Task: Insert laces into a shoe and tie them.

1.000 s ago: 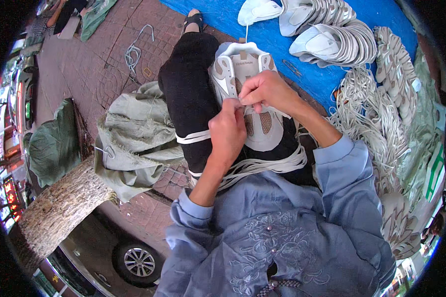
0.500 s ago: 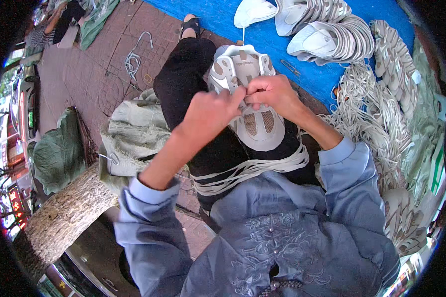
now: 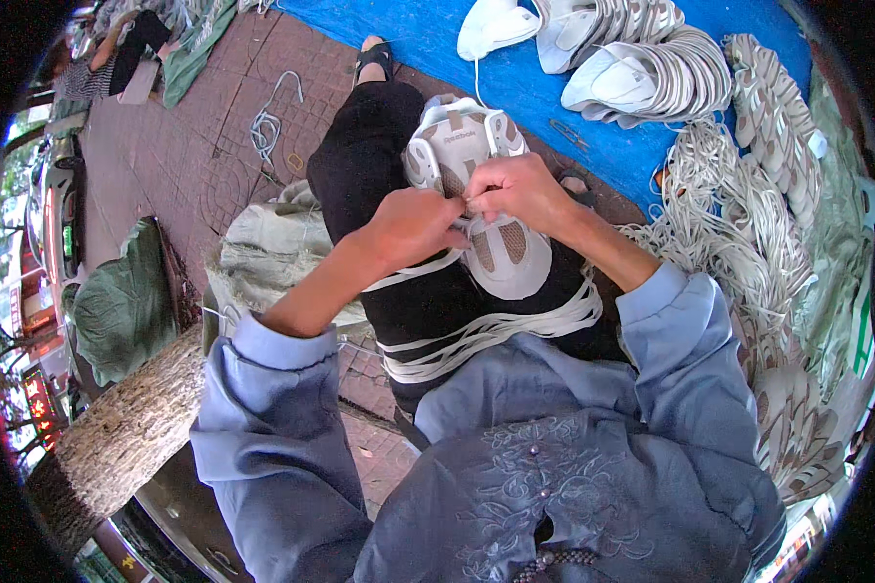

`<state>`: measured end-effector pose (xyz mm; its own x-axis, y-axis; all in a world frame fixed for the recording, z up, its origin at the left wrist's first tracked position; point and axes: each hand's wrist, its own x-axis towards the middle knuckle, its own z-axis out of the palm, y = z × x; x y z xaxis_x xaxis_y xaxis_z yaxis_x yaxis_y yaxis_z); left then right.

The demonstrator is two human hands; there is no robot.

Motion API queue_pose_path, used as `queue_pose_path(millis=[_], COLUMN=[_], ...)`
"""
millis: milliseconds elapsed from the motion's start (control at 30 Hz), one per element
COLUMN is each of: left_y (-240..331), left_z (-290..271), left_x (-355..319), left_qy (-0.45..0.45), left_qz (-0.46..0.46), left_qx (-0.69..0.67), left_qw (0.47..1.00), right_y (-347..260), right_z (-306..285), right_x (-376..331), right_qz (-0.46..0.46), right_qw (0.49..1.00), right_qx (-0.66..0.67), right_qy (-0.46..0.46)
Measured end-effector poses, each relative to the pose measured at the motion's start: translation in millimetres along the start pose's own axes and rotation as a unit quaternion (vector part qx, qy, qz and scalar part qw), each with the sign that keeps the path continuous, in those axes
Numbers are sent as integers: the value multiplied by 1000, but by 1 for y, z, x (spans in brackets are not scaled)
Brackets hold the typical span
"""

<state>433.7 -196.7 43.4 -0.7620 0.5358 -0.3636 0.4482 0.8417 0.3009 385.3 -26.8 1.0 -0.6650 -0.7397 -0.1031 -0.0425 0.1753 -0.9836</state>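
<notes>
A white and beige shoe upper (image 3: 513, 276) lies on my lap, its toe toward me and its tongue pointing away. Both hands meet over its eyelet area. My left hand (image 3: 406, 228) is closed in a pinch at the left side of the opening, and a white shoelace (image 3: 413, 273) runs out below it across my thigh. From the right, my right hand (image 3: 520, 190) pinches at the same spot, fingertips against the left ones. What lies between the fingertips is too small to make out. A bundle of white laces (image 3: 496, 337) is draped over my thighs.
On a blue sheet (image 3: 624, 165) to the right are stacked shoe uppers (image 3: 666, 78) and a heap of white laces (image 3: 724, 214). A tree trunk (image 3: 131, 428), a green sack (image 3: 122, 306) and a pale cloth sack (image 3: 262, 248) are at left. Another person (image 3: 117, 53) sits far left.
My hands have moved slightly down and left over the upper, uncovering more of its tongue. A white lace now shows below my left hand.
</notes>
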Motion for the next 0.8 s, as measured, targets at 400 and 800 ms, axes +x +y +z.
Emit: queue_pose_path(millis=[400,800], left_y=[23,32], left_z=[34,39], left_x=[-19,-11], left_qy=[258,330], left_qz=[-46,-78], left_qx=[110,82], left_qw=[959,937], right_y=[-5,-9], right_z=[3,-2], right_x=[4,16], right_qz=[-66,-136], right_qw=[989,961], right_qx=[-133,-238], right_qy=[1,-25])
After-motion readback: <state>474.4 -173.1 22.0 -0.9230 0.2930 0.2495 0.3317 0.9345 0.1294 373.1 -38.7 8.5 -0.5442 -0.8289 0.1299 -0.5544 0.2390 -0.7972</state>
